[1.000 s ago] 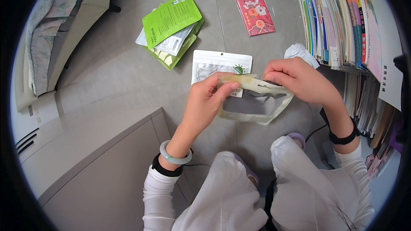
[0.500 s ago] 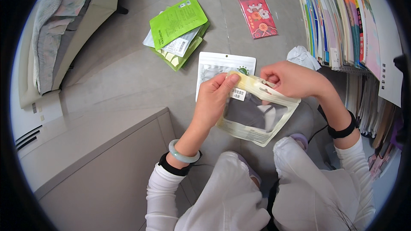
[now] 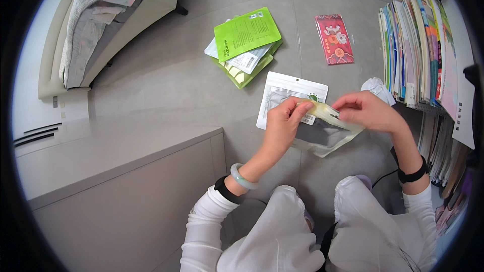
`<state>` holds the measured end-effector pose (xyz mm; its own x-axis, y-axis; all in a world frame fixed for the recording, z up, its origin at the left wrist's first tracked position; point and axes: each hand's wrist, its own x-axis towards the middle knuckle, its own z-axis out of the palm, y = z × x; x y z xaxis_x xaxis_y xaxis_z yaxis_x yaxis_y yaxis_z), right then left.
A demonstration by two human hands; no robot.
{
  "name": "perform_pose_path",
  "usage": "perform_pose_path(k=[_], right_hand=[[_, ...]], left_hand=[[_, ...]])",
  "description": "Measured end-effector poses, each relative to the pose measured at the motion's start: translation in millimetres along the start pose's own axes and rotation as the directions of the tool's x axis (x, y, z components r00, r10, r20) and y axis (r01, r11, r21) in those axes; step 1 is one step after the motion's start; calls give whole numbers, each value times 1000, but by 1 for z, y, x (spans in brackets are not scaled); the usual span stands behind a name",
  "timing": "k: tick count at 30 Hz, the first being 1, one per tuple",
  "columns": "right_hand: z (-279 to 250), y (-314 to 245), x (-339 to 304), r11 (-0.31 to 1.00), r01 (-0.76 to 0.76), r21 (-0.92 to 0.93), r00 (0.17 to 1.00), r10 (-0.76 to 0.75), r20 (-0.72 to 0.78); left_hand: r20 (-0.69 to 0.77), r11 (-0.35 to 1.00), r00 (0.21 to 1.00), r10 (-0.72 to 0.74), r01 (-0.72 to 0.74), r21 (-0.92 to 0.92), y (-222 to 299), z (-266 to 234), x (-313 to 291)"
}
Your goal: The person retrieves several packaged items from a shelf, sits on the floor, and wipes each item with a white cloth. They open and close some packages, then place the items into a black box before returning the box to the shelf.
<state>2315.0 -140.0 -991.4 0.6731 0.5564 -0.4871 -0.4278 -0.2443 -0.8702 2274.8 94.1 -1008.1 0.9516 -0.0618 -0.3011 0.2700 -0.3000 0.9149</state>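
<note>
A pale, partly see-through zip pouch [image 3: 322, 133] hangs tilted above the grey floor. Both hands pinch its yellowish top edge.

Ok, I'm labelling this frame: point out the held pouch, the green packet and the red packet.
held pouch [image 3: 322, 133], head view, its clear window.
green packet [image 3: 247, 32], head view, middle of its face.
red packet [image 3: 334, 39], head view, its centre.

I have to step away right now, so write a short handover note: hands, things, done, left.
Left hand pinches the top edge of a pale pouch; right hand grips the same edge further along.
Pouch held above the grey floor, over a white pouch.
Green packet stack and red packet lie untouched beyond.
Done: pouch picked up.
Left: its top looks not yet parted.
</note>
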Motion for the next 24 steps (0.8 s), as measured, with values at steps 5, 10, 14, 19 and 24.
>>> perform_pose_path(k=[5, 10, 14, 19, 24], right_hand=[[14, -5, -2, 924, 98, -369, 978, -158, -137], [14, -7, -4, 908, 102, -406, 985, -149, -88], [10, -10, -8, 907, 258, -332, 948, -304, -94], [5, -16, -12, 897, 279, -342, 927, -345, -150], [14, -15, -13, 881, 125, -456, 978, -187, -93]], left_hand=[[165, 991, 985, -44, 63, -116, -6, -5, 5], [244, 995, 967, -75, 90, -52, -16, -9, 3], [187, 942, 977, -107, 159, -294, -19, -9, 4], [188, 881, 971, -146, 214, -421, -15, -15, 7], [127, 965, 990, 64, -29, -262, -7, -9, -2]])
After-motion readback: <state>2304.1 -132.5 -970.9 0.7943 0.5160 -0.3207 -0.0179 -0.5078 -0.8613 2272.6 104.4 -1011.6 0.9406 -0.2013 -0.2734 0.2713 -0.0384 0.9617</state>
